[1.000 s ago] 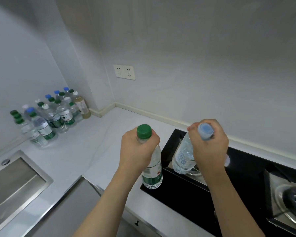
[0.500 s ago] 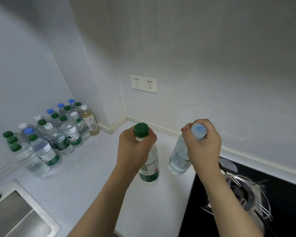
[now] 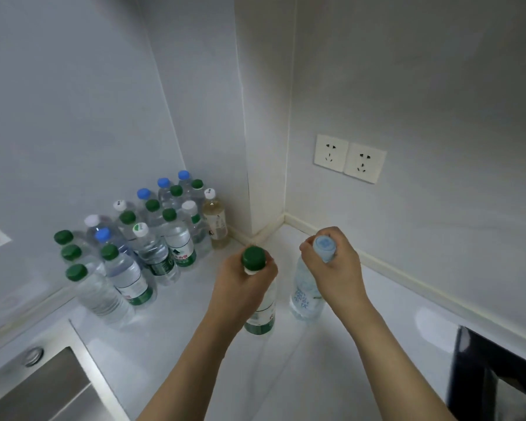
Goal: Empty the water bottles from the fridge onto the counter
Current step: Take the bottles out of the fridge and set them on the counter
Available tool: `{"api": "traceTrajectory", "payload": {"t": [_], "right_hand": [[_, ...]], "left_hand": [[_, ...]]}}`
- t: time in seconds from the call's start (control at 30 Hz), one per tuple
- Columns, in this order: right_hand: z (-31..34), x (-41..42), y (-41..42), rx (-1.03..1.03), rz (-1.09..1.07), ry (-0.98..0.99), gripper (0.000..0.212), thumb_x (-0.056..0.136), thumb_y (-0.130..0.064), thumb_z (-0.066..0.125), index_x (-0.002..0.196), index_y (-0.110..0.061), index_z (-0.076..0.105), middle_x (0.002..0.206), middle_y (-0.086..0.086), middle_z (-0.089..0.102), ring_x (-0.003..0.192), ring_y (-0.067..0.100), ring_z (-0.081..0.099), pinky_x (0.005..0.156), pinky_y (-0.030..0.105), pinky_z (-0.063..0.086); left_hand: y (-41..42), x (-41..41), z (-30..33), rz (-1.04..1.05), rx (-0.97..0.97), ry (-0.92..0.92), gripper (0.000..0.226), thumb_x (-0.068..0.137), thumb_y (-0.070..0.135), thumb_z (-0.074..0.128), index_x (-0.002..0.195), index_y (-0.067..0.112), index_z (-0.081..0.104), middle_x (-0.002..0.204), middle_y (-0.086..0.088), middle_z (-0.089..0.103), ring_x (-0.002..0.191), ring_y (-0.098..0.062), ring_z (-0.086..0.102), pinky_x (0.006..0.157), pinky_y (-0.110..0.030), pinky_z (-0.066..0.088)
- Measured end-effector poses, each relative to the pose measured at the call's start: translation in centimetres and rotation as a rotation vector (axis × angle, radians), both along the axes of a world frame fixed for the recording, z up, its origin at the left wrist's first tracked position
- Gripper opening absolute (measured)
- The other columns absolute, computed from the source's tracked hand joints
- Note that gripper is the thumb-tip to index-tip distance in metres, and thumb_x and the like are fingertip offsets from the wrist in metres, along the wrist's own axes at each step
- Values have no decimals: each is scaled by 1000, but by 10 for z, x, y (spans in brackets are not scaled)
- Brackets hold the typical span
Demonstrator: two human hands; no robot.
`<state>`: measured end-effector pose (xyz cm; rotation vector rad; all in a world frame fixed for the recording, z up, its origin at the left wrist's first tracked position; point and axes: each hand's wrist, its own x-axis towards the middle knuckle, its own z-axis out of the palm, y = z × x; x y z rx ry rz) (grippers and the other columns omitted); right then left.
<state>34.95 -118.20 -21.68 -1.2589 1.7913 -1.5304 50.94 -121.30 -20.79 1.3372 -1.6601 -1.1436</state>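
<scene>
Bottles in both my fists, gripped at the necks: my left hand (image 3: pixel 240 284) holds the green-capped bottle (image 3: pixel 260 311), my right hand (image 3: pixel 336 268) the blue-capped bottle (image 3: pixel 304 299), both upright over the counter (image 3: pixel 286 375), whether touching it I cannot tell. I should lower them flat and let go only once they stand steady, near the bottle cluster (image 3: pixel 146 247) in the corner, clear of the sink (image 3: pixel 43 390).

Single head-worn wide-angle view, looking forward and down onto bench (image 3: pixel 170 354) corner. Hands close below centre; bottle cluster (image 3: pixel 140 247) at 9 o'clock; wall socket (image 3: pixel 349 158) at 1 o'clock; sink (image 3: pixel 37 390) at 7 o'clock.
</scene>
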Motion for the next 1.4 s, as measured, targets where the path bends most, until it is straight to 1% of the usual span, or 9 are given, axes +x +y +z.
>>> {"api": "traceTrajectory", "payload": {"t": [0.1, 0.2, 0.3, 0.4, 0.57, 0.77, 1.0, 1.2, 1.4], "right_hand": [[-15, 12, -38, 37, 74, 0, 13, 88, -19, 65, 84, -16, 53, 78, -6, 61, 67, -2, 56, 61, 7, 43], [-31, 20, -73, 78, 147, -4, 12, 89, -19, 65, 87, -14, 53, 77, -7, 60, 68, -2, 56, 61, 7, 43], [-46, 26, -104, 121, 208, 2, 12, 90, -21, 65, 89, -17, 53, 77, -12, 59, 71, -4, 57, 64, 7, 44], [-63, 31, -142, 146, 243, 17, 12, 90, -21, 65, 90, -17, 53, 78, -11, 60, 72, -3, 58, 65, 8, 45], [-88, 45, -198, 220, 303, 52, 18, 92, -29, 62, 101, -18, 51, 87, -10, 60, 80, 3, 61, 66, 9, 46], [-100, 63, -252, 183, 399, 77, 16, 92, -25, 63, 95, -25, 47, 86, -7, 56, 78, 6, 57, 69, 14, 44], [-119, 82, -288, 118, 359, 83, 23, 92, -24, 63, 94, -35, 43, 89, -12, 56, 82, 2, 57, 71, 10, 46], [-125, 73, -297, 217, 405, 79, 35, 92, -37, 59, 119, -28, 39, 104, -17, 54, 98, -1, 56, 81, 8, 45], [-119, 71, -300, 296, 478, 65, 35, 94, -36, 57, 122, -28, 37, 108, -12, 55, 99, -1, 55, 80, 8, 42]], "left_hand": [[-31, 15, -22, 38, -68, -165, 10, 83, 30, 65, 80, 21, 63, 75, 1, 64, 70, -9, 59, 68, -31, 51], [-59, 28, -42, 30, -259, -442, 17, 81, 44, 66, 87, 29, 64, 94, 18, 57, 92, -8, 50, 72, -27, 42], [-84, 38, -53, 51, -224, -577, 26, 84, 56, 59, 87, 30, 61, 95, 16, 51, 86, -8, 49, 67, -25, 35], [-117, 47, -62, 62, -86, -618, 34, 86, 60, 54, 76, 27, 55, 88, 10, 54, 72, -11, 56, 62, -28, 40], [-159, 54, -82, 124, 9, -592, 40, 84, 62, 57, 67, 27, 52, 77, 3, 60, 68, -14, 59, 61, -30, 46], [-195, 64, -93, 145, -22, -490, 33, 89, 55, 59, 101, 25, 66, 93, 8, 64, 79, -12, 61, 72, -30, 51], [-226, 70, -104, 176, 1, -506, 32, 89, 55, 59, 102, 25, 59, 95, 7, 65, 79, -9, 59, 67, -25, 48], [-224, 63, -113, 133, 34, -390, 47, 92, 50, 57, 128, 20, 51, 123, 2, 63, 111, -18, 60, 87, -29, 46], [-227, 55, -111, 152, -69, -424, 37, 96, 40, 56, 123, 16, 52, 116, -3, 66, 103, -21, 63, 83, -35, 50]]}}
